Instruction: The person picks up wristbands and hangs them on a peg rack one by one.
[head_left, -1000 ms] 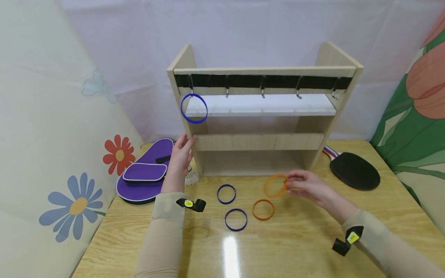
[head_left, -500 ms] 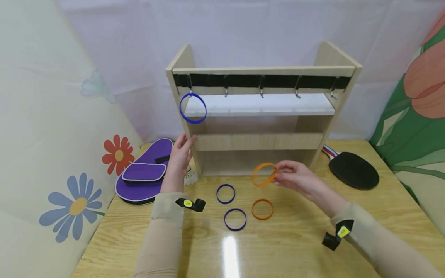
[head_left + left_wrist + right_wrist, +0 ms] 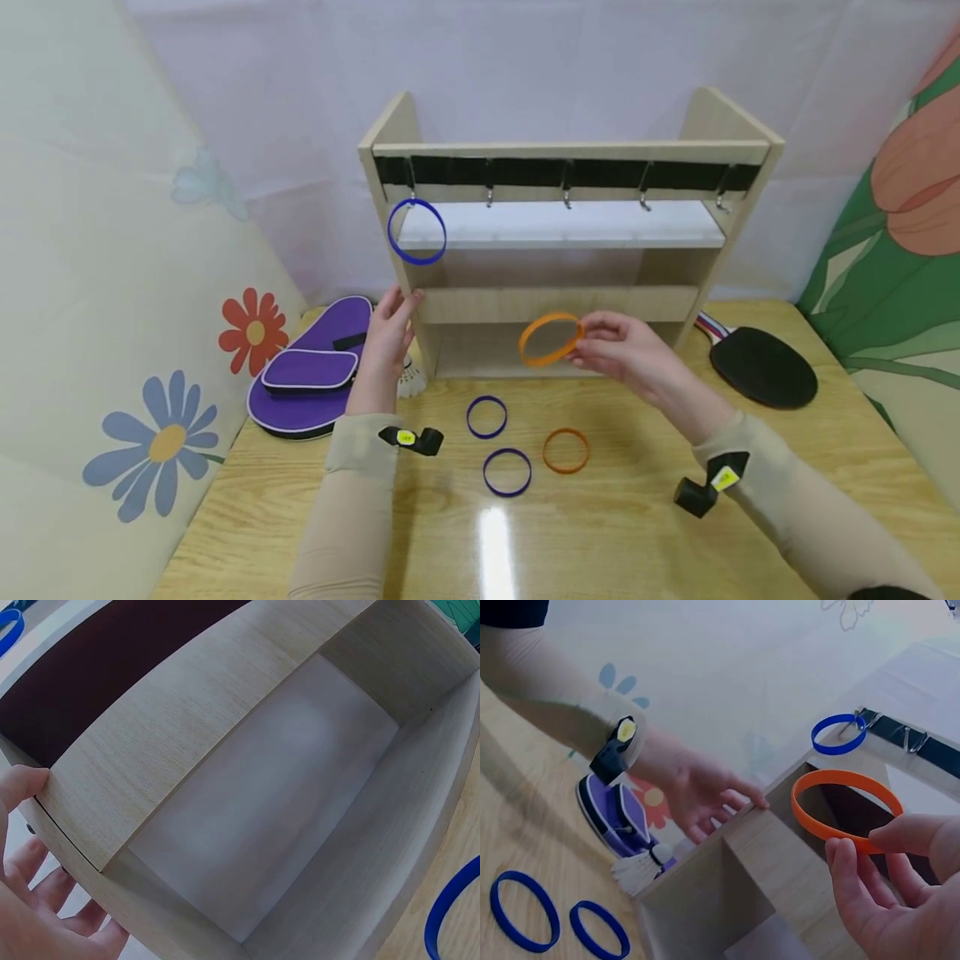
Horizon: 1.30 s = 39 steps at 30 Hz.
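My right hand (image 3: 626, 350) pinches an orange wristband (image 3: 525, 346) by its right side, thumb against fingertips, in front of the shelf's lower opening. In the right wrist view the orange wristband (image 3: 804, 810) is tilted. My left hand (image 3: 386, 337) holds the left side panel of a wooden shelf (image 3: 555, 306); the left wrist view has the thumb (image 3: 26, 782) on its front edge and the fingers along its outer side. A blue wristband (image 3: 418, 260) hangs from the leftmost hook. On the table lie two blue wristbands (image 3: 470, 425) (image 3: 507, 495) and another orange wristband (image 3: 566, 472).
Several metal hooks (image 3: 567, 200) line a black strip on the shelf's top rail. A purple paddle case (image 3: 307, 371) and a shuttlecock (image 3: 411, 381) lie left of the shelf. To its right is a black table tennis paddle (image 3: 763, 368) on the wooden table (image 3: 600, 533).
My right hand has raised the orange wristband up and to the left, from above the table to before the shelf. The left hand has kept its place on the side panel.
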### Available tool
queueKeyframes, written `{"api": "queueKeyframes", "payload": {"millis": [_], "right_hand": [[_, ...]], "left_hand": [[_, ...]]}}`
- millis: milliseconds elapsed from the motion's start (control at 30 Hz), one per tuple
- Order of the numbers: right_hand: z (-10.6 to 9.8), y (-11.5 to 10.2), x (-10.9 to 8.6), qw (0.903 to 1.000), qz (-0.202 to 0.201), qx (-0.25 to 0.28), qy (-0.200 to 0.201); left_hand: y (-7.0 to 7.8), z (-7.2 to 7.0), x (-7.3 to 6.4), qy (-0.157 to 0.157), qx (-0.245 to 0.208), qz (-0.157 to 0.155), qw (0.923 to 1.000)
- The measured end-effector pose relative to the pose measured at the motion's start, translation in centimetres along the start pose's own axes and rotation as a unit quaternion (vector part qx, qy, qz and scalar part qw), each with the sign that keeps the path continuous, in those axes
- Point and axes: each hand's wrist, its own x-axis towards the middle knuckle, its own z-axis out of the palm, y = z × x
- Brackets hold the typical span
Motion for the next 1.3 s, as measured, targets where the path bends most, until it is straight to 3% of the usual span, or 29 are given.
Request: {"api": "queueKeyframes", "payload": {"millis": [800, 1067, 1300], "right_hand": [[3.8, -4.2, 1.5, 0.9982, -0.043, 0.022, 0.035], [4.9, -5.0, 1.6, 0.9972, -0.066, 0.024, 0.028], [6.0, -5.6, 2.0, 0.9945, -0.078, 0.062, 0.035]], "left_hand": [[0.2, 0.2, 0.0, 0.001, 0.007, 0.0, 1.0], [0.1, 0.2, -0.1, 0.002, 0.0, -0.004, 1.0], [0.0, 0.2, 0.0, 0.002, -0.004, -0.001, 1.0]]}}
